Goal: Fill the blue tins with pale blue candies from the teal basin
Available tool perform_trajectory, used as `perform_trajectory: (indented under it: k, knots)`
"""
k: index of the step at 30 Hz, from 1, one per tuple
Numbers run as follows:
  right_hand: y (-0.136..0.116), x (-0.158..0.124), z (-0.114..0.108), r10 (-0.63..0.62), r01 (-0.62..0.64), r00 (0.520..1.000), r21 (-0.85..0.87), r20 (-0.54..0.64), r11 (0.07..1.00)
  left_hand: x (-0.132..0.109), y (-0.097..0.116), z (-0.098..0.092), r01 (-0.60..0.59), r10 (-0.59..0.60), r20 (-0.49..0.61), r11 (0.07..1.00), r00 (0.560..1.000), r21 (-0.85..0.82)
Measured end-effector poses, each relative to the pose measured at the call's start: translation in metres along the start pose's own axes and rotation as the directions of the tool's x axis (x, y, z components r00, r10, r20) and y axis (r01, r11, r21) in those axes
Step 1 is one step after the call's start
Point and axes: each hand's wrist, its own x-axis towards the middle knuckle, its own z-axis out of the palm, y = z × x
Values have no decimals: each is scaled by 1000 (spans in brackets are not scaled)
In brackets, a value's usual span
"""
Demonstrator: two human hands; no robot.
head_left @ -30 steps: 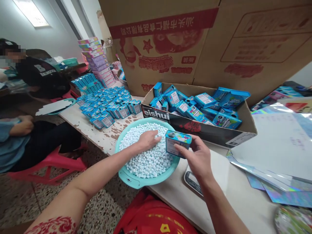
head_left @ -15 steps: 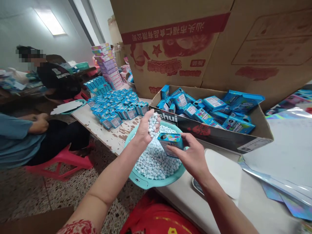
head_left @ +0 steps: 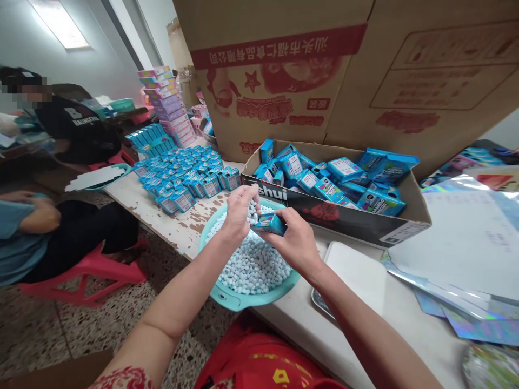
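Note:
Over a turquoise basin (head_left: pixel 227 302) full of small pale candies (head_left: pixel 253 265), both my hands meet. My left hand (head_left: pixel 240 210) is curled around a handful of the candies, some showing between its fingers. It is at the end of a small blue candy box (head_left: pixel 270 223). Gripped between thumb and fingers, that box lies tilted in my right hand (head_left: pixel 298 237), its printed face turned up. Whether any candy is passing into the box is hidden by my left fingers.
Behind the basin stands an open carton (head_left: pixel 324 216) of blue boxes. Rows of filled-looking blue boxes (head_left: pixel 182 178) cover the table's left part, near a stack of pink and purple boxes (head_left: pixel 172 108). A white tray (head_left: pixel 352 270) lies right. Two people (head_left: pixel 77 124) sit at left.
My left hand has turned over and closed more around the candies, coming against the box. My right hand has tilted the box flatter toward it. The view has shifted slightly right.

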Motion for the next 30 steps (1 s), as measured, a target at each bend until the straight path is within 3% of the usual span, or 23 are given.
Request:
perform_trajectory:
  k: [5, 15, 22, 30]
  knots:
    - [-3, -6, -2, -17, 24, 998, 111, -67, 994, 0, 9, 6, -48, 48, -1, 995, 999, -89]
    - [4, -4, -2, 37, -16, 993, 183, -114, 983, 6, 9, 15, 39, -38, 22, 998, 999, -42]
    - [10, -3, -3, 76, -52, 989, 179, -125, 982, 2, 3, 19, -37, 35, 53, 999, 998, 38]
    - [4, -5, 3, 37, 2, 988, 249, -151, 969, 0, 16, 19, -65, 63, 25, 995, 998, 79]
